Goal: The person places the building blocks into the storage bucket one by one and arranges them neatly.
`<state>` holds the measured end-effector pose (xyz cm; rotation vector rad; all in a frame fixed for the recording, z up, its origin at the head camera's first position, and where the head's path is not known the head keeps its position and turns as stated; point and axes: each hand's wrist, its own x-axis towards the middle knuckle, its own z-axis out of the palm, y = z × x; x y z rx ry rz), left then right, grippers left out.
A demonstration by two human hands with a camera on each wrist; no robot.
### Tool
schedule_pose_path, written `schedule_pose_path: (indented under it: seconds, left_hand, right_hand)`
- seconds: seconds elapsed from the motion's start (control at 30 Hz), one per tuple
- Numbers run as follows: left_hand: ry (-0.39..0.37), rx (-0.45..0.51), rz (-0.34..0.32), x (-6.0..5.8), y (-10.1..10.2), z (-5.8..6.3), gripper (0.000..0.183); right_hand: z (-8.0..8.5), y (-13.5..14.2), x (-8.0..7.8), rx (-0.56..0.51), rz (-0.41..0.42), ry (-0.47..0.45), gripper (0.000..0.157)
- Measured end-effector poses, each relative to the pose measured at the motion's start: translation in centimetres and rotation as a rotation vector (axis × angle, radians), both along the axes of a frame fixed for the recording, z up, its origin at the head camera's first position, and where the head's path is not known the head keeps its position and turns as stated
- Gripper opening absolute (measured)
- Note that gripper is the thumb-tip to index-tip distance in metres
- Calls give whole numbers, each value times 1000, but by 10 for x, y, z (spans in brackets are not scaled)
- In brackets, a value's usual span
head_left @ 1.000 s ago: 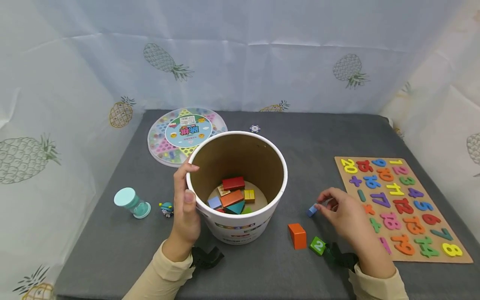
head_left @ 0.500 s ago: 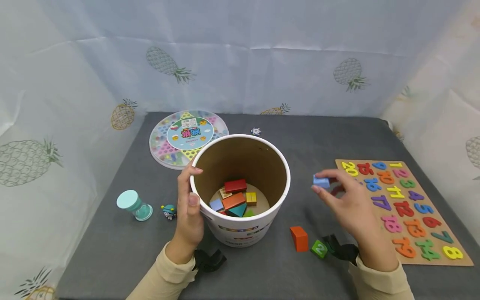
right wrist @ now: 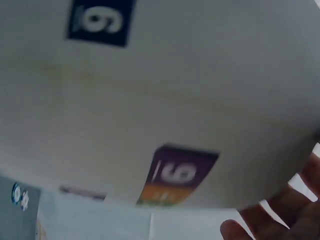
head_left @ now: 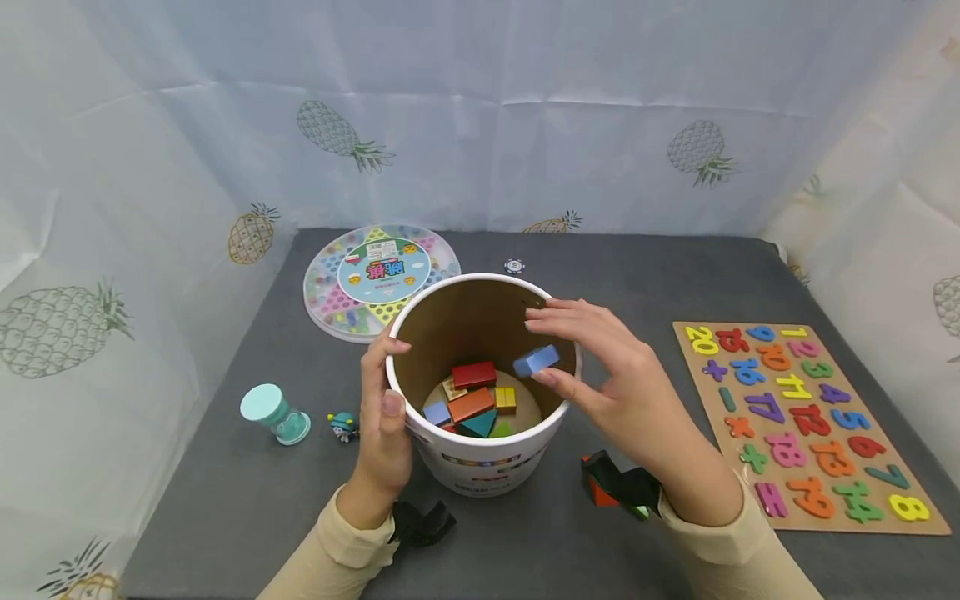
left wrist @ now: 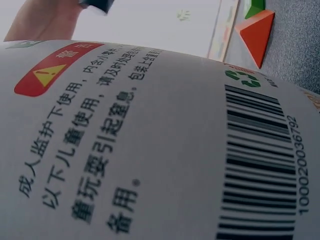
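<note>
My left hand (head_left: 384, 442) grips the near-left rim of a white bucket (head_left: 480, 467), thumb outside and fingertips over the edge. Inside lie several wooden blocks, among them a red block (head_left: 474, 374), an orange block (head_left: 471, 405), a yellow block (head_left: 506, 400) and a teal triangular block (head_left: 477, 423). My right hand (head_left: 622, 375) reaches over the right rim with its fingers spread. A small blue block (head_left: 537, 361) hangs tilted inside the mouth, by the thumb tip, with a gap below the fingers. The right wrist view shows mostly bucket wall and fingertips (right wrist: 265, 225).
A number board (head_left: 813, 425) lies at right. An orange block (head_left: 602, 493) and a green block (head_left: 640, 512) sit partly hidden under the right wrist strap. Leftward are an hourglass (head_left: 275, 414) and small figurine (head_left: 342, 426); behind, a round game board (head_left: 382, 279) and poker chip (head_left: 514, 266).
My right hand picked the blue block off the table, carried it left to the bucket's mouth, and its fingers have parted from it. The left hand kept its grip on the rim.
</note>
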<state>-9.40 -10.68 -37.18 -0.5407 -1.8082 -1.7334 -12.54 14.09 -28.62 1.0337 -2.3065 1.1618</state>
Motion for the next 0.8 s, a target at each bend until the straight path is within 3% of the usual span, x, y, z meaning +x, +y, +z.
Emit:
schedule_pose_path:
  seconds: [0.2, 0.27, 0.37, 0.47, 0.57, 0.7, 0.8]
  left_hand:
    - [12, 3, -21, 1, 2, 1, 56]
    - [7, -2, -20, 2, 2, 1, 56]
    - [0, 4, -15, 2, 2, 1, 57]
    - [5, 19, -11, 3, 2, 1, 58]
    - [11, 32, -16, 2, 2, 1, 58]
    - [12, 49, -36, 1, 1, 1, 58]
    - [7, 54, -45, -1, 1, 0, 58]
  right_hand:
    - [-29, 45, 11, 2, -220, -87, 46]
    - [-43, 65, 16, 70, -283, -155, 42]
    - [-69, 92, 24, 256, -291, -352, 37]
    - [-95, 106, 31, 453, -282, -614, 46]
    - [-119, 107, 38, 576, -311, -786, 54]
    - [-133, 101, 41, 619, -385, -810, 43]
    - [-125, 97, 38, 595, -452, -735, 37]
